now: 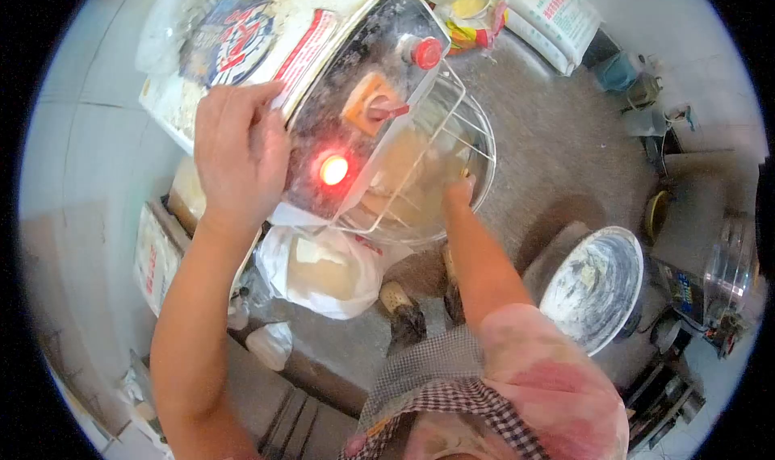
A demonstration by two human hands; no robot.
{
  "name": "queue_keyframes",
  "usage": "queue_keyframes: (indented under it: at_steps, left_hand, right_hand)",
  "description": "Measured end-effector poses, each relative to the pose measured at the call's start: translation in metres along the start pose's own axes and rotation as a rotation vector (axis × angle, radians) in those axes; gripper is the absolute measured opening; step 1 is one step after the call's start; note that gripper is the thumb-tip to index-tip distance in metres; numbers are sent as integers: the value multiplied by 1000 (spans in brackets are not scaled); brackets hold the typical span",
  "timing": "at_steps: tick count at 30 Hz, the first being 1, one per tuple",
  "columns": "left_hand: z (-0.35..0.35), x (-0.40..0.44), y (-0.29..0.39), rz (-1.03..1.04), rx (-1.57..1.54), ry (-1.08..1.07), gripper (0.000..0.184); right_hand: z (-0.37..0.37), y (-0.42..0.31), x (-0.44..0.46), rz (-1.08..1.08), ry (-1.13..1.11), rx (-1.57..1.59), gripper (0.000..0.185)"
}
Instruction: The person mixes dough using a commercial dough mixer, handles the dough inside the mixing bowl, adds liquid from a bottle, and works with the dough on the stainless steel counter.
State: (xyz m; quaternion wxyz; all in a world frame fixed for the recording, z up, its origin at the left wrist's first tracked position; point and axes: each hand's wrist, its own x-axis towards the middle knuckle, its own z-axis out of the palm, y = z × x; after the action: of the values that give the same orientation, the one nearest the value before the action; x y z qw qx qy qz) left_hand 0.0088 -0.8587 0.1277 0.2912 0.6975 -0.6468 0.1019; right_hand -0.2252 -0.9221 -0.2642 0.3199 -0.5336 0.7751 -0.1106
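My left hand (pixel 240 149) rests on the top edge of a white, flour-dusted mixing machine (pixel 173 109), fingers bent and apart, holding nothing. Beside it is the black control panel (pixel 323 109), with a glowing red light (pixel 333 169), a red switch knob (pixel 383 109) on an orange plate and a red button (pixel 426 52). Below the panel, a wire guard (pixel 476 117) partly covers a round metal mixing bowl (pixel 491 169) with pale, blurred contents. My right hand (pixel 458 190) is at the bowl's near side, fingers closed; what they hold, if anything, is too small to name.
A white plastic bag (pixel 355 299) with something pale inside stands near my feet. A large floury metal basin (pixel 626 299) is on the right. White printed sacks (pixel 557 12) lie beyond the bowl. Buckets (pixel 617 73) and jugs line the right wall.
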Motion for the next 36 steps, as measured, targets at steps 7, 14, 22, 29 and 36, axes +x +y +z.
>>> queue_keyframes:
  at_steps: [7, 14, 22, 29, 36]
  left_hand:
    - [3, -1, -2, 0, -35, -22, 21]
    - [1, -4, -2, -38, -61, -92, 22]
    - [1, -7, -3, -67, -62, -132, 24]
    - [-4, -4, 0, -47, -19, -159, 23]
    - [2, -4, 0, -63, -84, -78, 23]
  right_hand:
    - [53, 23, 33, -458, -364, -1077, 33]
    - [110, 78, 109, 5, 24, 278, 25]
    - [36, -26, 98, -406, -17, 257, 26]
    - [-16, -27, 31, -219, -151, 2, 26]
    - [8, -15, 56, -371, 50, 135, 31]
